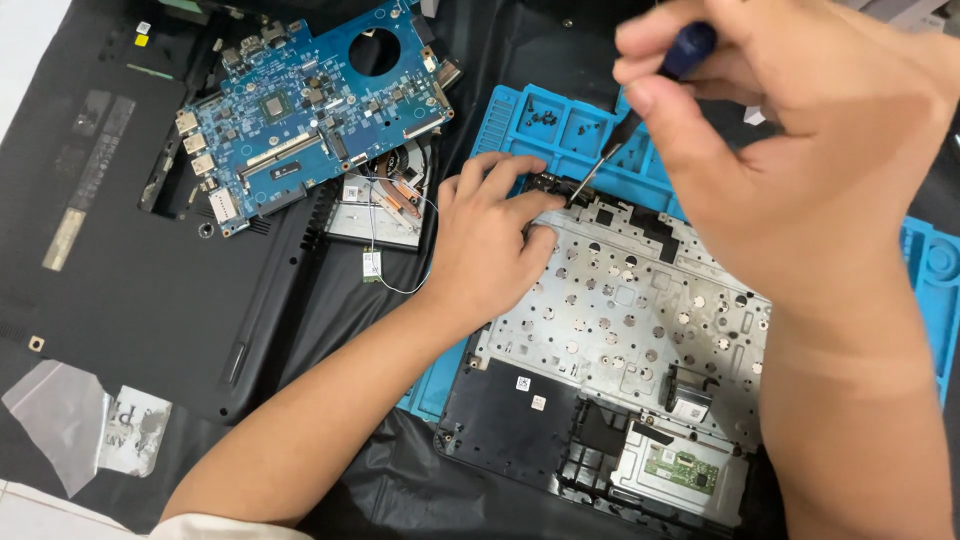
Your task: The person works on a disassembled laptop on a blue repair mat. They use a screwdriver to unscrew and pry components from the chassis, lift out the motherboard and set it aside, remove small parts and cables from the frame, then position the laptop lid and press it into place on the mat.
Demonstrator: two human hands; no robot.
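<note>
Fingers of the right hand [800, 150] grip a blue-handled screwdriver [640, 110]; left hand [490, 240] presses flat, ungrasping, on perforated metal plate [620, 320].

Matt perforated grey metal keyboard backplate [620, 320], glossy blue circuit board [310, 100], matt blue rubbery mat [570, 125], crinkled black plastic sheet [390, 490].

The right hand [790, 140] hides most of the screwdriver [640, 105], tip apparently blurred.

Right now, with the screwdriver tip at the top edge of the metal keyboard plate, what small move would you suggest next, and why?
Probably seat the tip squarely and turn. The right hand holds the screwdriver tilted, its tip at the small black part that the left hand pins against the keyboard plate. The screw itself is too small to make out.
</note>
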